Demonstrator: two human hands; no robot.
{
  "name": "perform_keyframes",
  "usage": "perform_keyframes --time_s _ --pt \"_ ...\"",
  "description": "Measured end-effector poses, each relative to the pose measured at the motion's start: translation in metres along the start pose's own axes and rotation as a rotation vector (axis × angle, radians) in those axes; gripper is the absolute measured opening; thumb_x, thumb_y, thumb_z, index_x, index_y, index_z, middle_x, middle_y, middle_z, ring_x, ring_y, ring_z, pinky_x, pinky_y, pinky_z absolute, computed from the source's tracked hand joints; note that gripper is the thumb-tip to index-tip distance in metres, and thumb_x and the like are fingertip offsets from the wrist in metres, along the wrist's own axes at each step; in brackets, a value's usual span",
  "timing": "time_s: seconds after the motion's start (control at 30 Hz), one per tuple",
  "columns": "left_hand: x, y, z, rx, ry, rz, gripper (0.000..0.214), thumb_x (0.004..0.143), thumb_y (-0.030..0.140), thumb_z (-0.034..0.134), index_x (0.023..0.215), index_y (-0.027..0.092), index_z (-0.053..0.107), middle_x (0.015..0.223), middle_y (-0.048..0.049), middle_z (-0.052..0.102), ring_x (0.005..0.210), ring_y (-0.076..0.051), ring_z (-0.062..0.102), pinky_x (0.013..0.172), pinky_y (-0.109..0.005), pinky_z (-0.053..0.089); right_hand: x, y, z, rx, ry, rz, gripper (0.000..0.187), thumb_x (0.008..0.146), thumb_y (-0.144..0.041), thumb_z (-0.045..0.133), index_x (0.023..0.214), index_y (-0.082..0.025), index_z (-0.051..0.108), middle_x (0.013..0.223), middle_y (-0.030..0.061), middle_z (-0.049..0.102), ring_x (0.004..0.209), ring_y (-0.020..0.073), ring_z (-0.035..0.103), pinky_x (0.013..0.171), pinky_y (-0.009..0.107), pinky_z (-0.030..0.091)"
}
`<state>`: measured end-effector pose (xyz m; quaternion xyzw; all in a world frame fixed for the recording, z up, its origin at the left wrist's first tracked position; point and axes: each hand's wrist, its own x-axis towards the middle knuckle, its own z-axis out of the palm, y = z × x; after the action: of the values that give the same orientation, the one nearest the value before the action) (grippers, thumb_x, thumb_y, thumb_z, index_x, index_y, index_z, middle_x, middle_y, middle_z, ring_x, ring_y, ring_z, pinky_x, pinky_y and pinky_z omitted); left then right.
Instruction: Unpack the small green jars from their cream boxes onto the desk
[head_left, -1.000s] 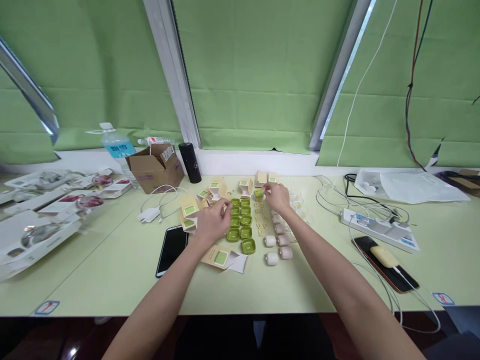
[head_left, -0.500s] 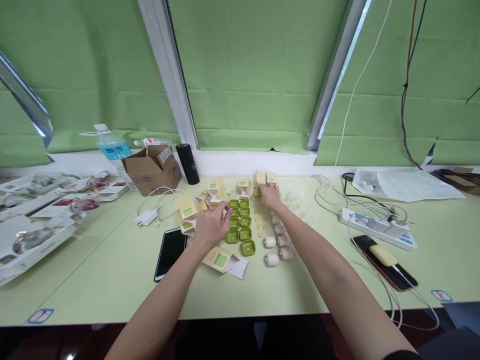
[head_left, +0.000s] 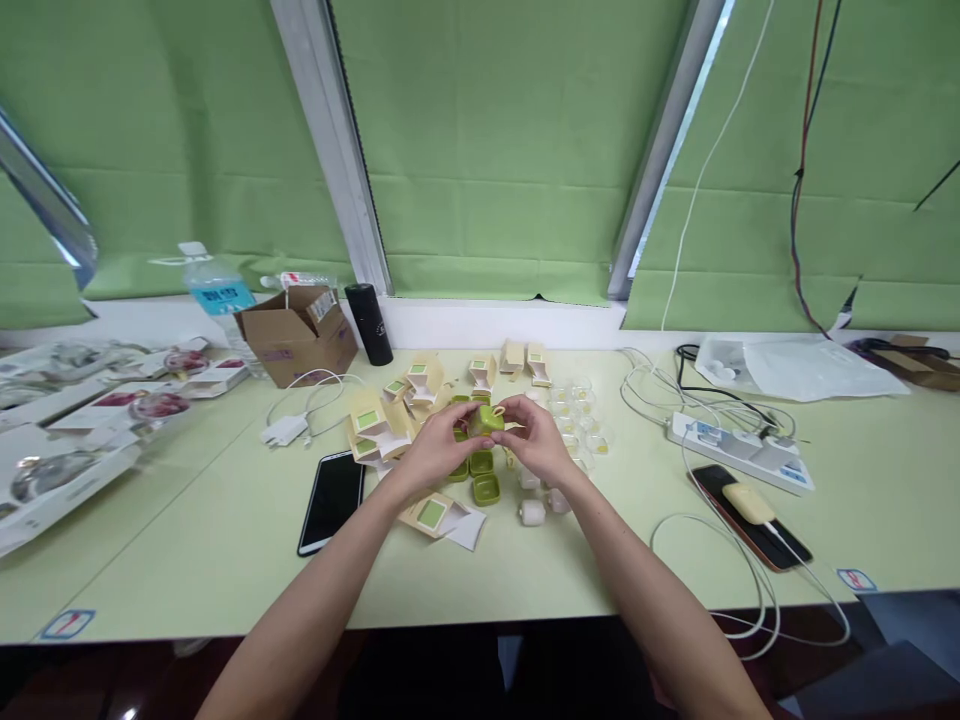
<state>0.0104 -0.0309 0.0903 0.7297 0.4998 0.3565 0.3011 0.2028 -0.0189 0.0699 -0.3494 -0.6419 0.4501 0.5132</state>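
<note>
Between the fingertips of both my hands is a small green square case [head_left: 487, 420] with a yellow ring at its top right. My left hand [head_left: 439, 442] pinches it from the left, and my right hand [head_left: 538, 438] grips its right side. Below them, open green square cups [head_left: 486, 489] stand in rows on the table, partly hidden by my hands. White rounded pieces [head_left: 532, 513] lie just right of the cups, near my right wrist. Clear domed pieces with yellow spots [head_left: 581, 420] are grouped farther right. An opened small carton [head_left: 442, 518] lies below my left hand.
More small cartons [head_left: 375, 425] lie to the left and back. A dark phone [head_left: 331, 502], a charger [head_left: 285, 430], a cardboard box [head_left: 300, 340] and a black bottle [head_left: 369, 325] are left. A power strip [head_left: 739, 450] and loose cables stand right, beside another phone [head_left: 780, 545].
My right hand has come back towards me and left with the green case. My left hand has moved in to hold it too. The view has shifted slightly.
</note>
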Motion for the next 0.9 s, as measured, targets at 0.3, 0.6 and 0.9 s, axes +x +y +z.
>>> perform_keyframes --time_s 0.3,0.6,0.9 --pt "0.005 0.000 0.013 0.090 0.026 0.012 0.053 0.081 0.048 0.077 0.127 0.023 0.069 0.116 -0.0068 0.074 0.101 -0.026 0.069 0.090 -0.040 0.056 -0.001 0.017 -0.006 0.119 0.157 -0.001 0.036 0.087 -0.057 0.071 0.086 -0.025 0.054 0.083 -0.0001 0.071 0.079 0.0187 0.070 0.073 0.035 0.062" --pt "0.005 -0.002 0.008 0.098 0.051 -0.003 0.048 0.081 0.041 0.076 0.123 0.021 0.066 0.120 -0.0076 0.074 0.107 -0.026 0.070 0.096 -0.041 0.058 0.009 0.008 -0.027 0.461 0.258 0.011 0.051 0.079 -0.060 0.082 0.091 -0.026 0.047 0.079 -0.0037 0.070 0.077 0.0226 0.078 0.073 0.046 0.070" --pt "0.026 0.045 0.069 0.095 -0.107 0.125 0.048 0.089 0.026 0.067 0.135 0.022 0.057 0.127 -0.0089 0.069 0.117 -0.025 0.066 0.102 -0.041 0.054 0.019 -0.057 -0.072 0.426 0.300 -0.158 0.049 0.077 -0.054 0.087 0.090 -0.025 0.049 0.083 -0.0021 0.076 0.079 0.0227 0.080 0.069 0.037 0.070"
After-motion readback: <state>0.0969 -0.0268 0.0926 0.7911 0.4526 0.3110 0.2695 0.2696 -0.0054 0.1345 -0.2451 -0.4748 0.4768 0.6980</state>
